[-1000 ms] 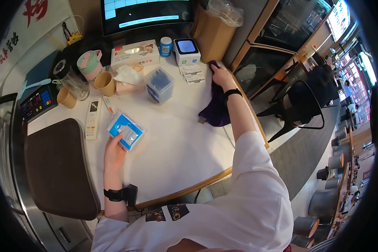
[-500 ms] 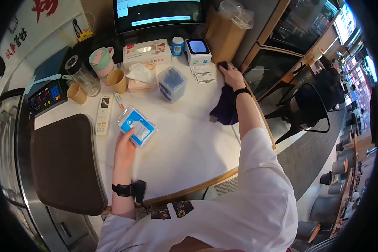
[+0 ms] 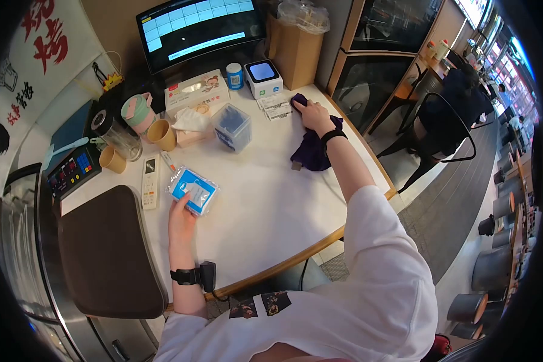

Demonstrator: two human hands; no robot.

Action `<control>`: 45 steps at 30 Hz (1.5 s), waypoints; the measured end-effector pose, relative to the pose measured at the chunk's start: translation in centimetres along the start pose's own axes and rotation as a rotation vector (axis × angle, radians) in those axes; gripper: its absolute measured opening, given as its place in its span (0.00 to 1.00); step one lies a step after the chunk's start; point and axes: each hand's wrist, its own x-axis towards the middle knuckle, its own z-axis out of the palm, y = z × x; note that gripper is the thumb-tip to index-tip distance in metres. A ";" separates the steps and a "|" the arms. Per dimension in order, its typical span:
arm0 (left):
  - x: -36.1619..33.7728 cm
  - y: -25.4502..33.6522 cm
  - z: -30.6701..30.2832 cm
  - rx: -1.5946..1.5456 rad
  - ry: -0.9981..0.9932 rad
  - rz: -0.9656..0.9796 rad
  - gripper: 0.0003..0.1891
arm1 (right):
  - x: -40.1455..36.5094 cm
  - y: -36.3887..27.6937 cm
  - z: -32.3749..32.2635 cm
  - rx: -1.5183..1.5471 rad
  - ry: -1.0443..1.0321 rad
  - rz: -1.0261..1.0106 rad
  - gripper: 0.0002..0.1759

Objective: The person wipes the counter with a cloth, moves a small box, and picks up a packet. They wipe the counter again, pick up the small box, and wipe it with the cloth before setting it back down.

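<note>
My left hand (image 3: 183, 218) is closed around a clear-wrapped blue and white packet (image 3: 204, 192), thumb on top, over the near left part of the white table (image 3: 253, 211). Its printing is too small to read. At the right edge of the table, my right hand (image 3: 315, 116) presses on a crumpled dark purple cloth (image 3: 312, 149), with fingers pointing to the far left. Part of the cloth sticks out past the fingertips, and the rest is bunched beside the wrist. Printed paper slips (image 3: 276, 107) lie just left of that hand.
Behind are a payment box (image 3: 263, 78), a blue-labelled bottle (image 3: 234, 76), a glove box (image 3: 196, 93), tissues (image 3: 192, 120), a clear container (image 3: 233, 128), paper cups (image 3: 161, 135), and a monitor (image 3: 202, 30). A remote (image 3: 151, 183) and dark chair back (image 3: 111, 253) are left.
The view has tilted, showing more of the monitor. My right hand and the cloth end under it have shifted slightly at the table's right edge. My left hand keeps the packet in nearly the same place.
</note>
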 end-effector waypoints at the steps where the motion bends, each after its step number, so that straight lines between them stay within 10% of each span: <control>1: 0.1 -0.1 -0.1 0.003 0.002 -0.004 0.21 | 0.5 0.3 0.1 0.013 0.003 0.029 0.27; 12: -0.5 0.4 0.1 -0.043 0.039 -0.011 0.21 | 6.4 4.6 2.1 0.068 0.115 0.350 0.16; 31: -0.2 0.0 0.6 -0.078 0.008 0.028 0.22 | -10.5 3.3 -2.0 0.046 -0.066 -0.259 0.32; 45: -0.4 0.1 1.1 -0.021 0.003 -0.035 0.25 | 3.6 5.3 1.6 0.107 -0.038 0.123 0.29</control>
